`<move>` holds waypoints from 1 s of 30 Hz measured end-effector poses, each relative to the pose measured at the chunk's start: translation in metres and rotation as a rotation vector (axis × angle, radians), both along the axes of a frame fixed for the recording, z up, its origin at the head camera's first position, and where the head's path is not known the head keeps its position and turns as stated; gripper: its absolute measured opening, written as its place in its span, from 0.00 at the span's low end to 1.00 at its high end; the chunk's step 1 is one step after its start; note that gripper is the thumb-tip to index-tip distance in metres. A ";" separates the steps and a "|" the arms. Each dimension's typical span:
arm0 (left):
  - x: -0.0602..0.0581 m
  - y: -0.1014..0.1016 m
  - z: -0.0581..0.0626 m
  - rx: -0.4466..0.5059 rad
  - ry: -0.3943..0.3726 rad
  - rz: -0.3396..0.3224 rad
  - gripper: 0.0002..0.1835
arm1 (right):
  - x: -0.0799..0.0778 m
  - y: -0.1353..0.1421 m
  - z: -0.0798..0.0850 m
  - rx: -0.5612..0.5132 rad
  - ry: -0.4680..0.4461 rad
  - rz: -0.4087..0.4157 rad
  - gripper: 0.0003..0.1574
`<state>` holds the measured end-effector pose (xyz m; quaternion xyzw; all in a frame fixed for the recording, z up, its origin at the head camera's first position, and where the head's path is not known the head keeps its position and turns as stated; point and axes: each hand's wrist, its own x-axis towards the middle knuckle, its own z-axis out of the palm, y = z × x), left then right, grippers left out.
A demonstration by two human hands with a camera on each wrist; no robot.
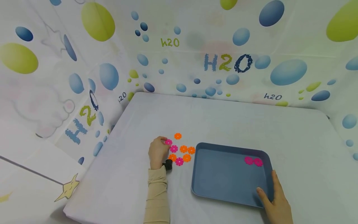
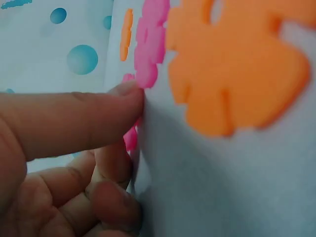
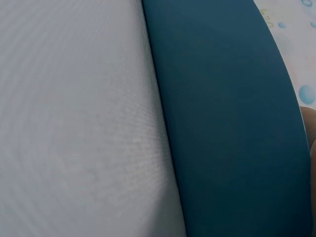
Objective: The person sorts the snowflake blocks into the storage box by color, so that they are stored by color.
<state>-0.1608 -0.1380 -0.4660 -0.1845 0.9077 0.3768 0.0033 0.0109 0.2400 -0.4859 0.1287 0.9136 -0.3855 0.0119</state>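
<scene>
A pink, flat, notched plastic-looking disc (image 1: 168, 142) lies to the left of the blue-grey rectangular tray with rounded corners (image 1: 223, 179), at the far edge of a small cluster. The left hand (image 1: 158, 152) pinches it, thumb and fingertips nearly together on its rim; whether the disc is clear of the surface cannot be told. Because the hold takes only a thin edge, the disc could slip or flip if the pinch loosens. A second pink notched disc (image 1: 174, 148) sits just beside it, on the tray's side, and might be dragged along or caught by its notches. Nearer the tray, several orange notched discs (image 1: 183, 149) lie close together; the rightmost is just beside the tray's left wall, so a leftward shift of the tray could shove it or ride over it. Inside the tray, toward its far right corner, two linked-looking pink notched discs (image 1: 253, 161) lie flat and could slide if the tray tilts. At the tray's near right corner, the right hand (image 1: 277, 199) grips the wall, thumb inside and fingers outside; uneven pressure there could cause such a tilt. Beneath the tray, the white cloth (image 1: 223, 124) might ruck up if the tray is dragged.
</scene>
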 end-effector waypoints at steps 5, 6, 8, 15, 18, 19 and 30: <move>0.003 0.002 -0.003 0.013 0.051 0.045 0.16 | 0.000 0.001 0.000 -0.005 0.009 0.004 0.53; 0.003 0.002 -0.005 0.018 0.071 0.054 0.15 | 0.000 0.001 0.000 -0.006 0.011 0.006 0.53; 0.003 0.001 -0.008 0.026 0.110 0.068 0.14 | -0.001 0.001 0.000 -0.012 0.016 0.009 0.53; 0.000 -0.005 -0.012 0.275 0.175 0.117 0.12 | 0.000 0.003 -0.001 -0.009 0.038 0.008 0.52; -0.001 -0.006 -0.011 0.487 0.167 0.124 0.15 | 0.000 0.003 -0.002 -0.005 0.041 0.004 0.53; -0.002 -0.005 -0.010 0.540 0.162 0.123 0.16 | 0.000 0.003 -0.002 -0.004 0.042 0.004 0.53; -0.001 0.029 0.018 0.675 0.131 -0.084 0.17 | 0.000 0.002 -0.001 -0.005 0.055 0.009 0.53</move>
